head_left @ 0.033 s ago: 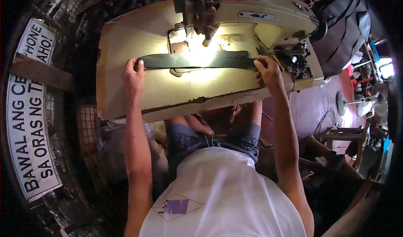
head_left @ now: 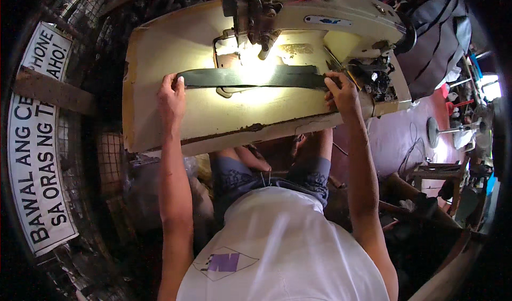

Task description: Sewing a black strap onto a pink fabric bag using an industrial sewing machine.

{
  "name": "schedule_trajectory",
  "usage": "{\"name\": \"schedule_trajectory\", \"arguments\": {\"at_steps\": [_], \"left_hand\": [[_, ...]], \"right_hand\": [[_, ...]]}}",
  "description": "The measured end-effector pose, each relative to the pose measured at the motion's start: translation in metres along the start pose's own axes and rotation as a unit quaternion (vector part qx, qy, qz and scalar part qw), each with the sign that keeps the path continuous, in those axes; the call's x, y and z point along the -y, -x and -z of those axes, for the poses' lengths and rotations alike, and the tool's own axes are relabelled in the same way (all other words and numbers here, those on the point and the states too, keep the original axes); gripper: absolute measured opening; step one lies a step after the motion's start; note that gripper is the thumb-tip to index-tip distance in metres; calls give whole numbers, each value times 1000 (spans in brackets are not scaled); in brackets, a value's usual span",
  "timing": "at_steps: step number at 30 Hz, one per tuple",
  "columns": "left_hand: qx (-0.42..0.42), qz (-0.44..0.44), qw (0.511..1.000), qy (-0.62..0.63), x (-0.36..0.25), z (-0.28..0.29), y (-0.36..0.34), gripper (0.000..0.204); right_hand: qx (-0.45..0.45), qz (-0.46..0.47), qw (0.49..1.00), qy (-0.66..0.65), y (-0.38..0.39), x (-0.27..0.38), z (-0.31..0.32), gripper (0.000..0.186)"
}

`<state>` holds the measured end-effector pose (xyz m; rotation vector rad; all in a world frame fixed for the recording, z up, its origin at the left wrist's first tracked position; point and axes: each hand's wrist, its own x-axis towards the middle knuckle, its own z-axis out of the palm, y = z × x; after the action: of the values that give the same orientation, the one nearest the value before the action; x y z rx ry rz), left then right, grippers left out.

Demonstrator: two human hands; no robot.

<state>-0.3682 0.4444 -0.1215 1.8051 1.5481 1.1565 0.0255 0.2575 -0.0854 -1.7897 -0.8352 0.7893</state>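
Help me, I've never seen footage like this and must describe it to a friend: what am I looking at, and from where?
There is no robot here. A fisheye camera on a person's head looks down, so straight edges bend near the rim. The bare left hand and right hand belong to the wearer. They hold a long dark strip, one at each end, over the pale tabletop of a sewing machine. On the tabletop's right sits a cluster of small dark items, too jumbled to tell apart.
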Motion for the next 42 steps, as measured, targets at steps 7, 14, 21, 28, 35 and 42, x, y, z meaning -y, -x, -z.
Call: {"name": "schedule_trajectory", "arguments": {"at_steps": [7, 14, 21, 28, 35, 42], "left_hand": [[-48, -22, 997, 47, -2, -5, 6, 24], [-29, 66, 987, 141, -2, 8, 8, 23], [-6, 78, 991, 112, 15, 38, -8, 22], [-28, 98, 991, 83, 32, 61, -12, 20], [-108, 100, 989, -6, 42, 87, -12, 21], [-116, 65, 986, -99, 36, 84, -4, 24]], "right_hand": [[-81, 105, 991, -4, 20, -19, -13, 25], [-94, 215, 956, 173, 53, -29, -34, 36], [-124, 232, 956, 131, 64, -27, -42, 43], [-122, 192, 953, 201, 52, -19, -57, 45], [-35, 175, 976, 125, 26, 0, -87, 54], [-86, 203, 957, 191, 25, 5, -98, 46]]}}
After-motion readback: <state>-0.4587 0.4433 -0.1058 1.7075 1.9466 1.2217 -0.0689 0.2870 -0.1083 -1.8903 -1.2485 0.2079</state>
